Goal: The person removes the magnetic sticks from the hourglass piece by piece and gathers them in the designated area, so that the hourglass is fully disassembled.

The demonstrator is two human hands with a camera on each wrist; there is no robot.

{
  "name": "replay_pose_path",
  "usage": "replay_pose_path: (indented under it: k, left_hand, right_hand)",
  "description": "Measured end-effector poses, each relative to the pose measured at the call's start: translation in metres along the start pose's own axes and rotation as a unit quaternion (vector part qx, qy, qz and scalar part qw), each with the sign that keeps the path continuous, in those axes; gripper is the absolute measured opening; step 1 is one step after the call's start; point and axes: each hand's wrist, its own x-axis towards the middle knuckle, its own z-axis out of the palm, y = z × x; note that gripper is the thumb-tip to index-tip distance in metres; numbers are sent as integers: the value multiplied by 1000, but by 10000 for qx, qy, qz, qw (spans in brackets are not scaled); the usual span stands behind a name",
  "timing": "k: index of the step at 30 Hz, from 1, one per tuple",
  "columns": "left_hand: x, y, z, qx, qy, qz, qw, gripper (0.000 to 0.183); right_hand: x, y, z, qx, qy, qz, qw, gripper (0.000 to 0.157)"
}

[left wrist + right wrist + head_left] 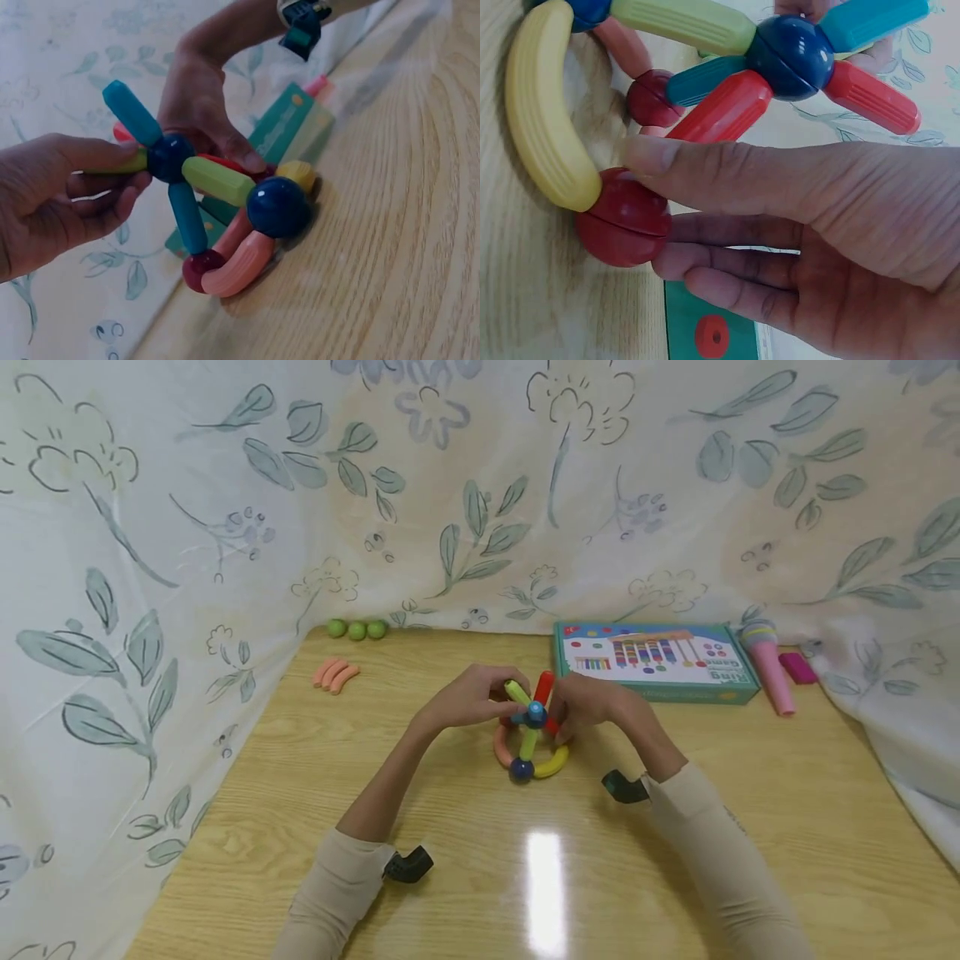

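A magnetic stick-and-ball construction stands on the table, its base a ring of curved rods in salmon and yellow (536,120). Straight rods rise from the base to a dark blue ball (171,157), and a blue rod (131,112) and a red rod (874,97) stick out past it. My left hand (480,695) pinches a lime-green rod (120,161) that joins this top ball. On the other side, my right hand (588,702) grips a dark red ball (622,225) at the base, thumb at its joint with a slanting red rod (724,109). Another dark blue ball (521,769) sits at the ring's front.
Behind my right hand lies a green toy box (656,662). A pink toy microphone (771,668) and a magenta block (797,668) lie to its right. At the back left are green balls (357,629) and salmon curved rods (335,675). Floral cloth (480,485) hangs behind the table.
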Motion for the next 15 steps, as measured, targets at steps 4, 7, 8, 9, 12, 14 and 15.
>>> replay_pose_path:
  k: [4,7,8,9,12,14,15]
  left_hand:
    - [0,4,0,49,-38,-38,10000,18]
    - [2,7,1,164,-47,38,9998,17]
    - [2,7,2,209,-46,81,9997,17]
    - [3,7,2,257,-37,122,9996,16]
    - [4,8,3,374,19,165,9992,15]
    - [4,7,3,488,112,111,9987,17]
    - [3,7,2,564,173,62,9982,19]
  right_hand:
    - [1,-2,0,40,-58,112,9999,12]
    - [1,-2,1,22,-105,185,9998,11]
    - [1,-2,1,13,-109,214,9997,11]
    - [1,-2,1,17,-102,240,9997,12]
    - [1,-1,1,-4,-81,234,9997,10]
    - [1,-1,1,11,-54,259,9996,7]
    - [1,-1,1,3,-40,239,9997,7]
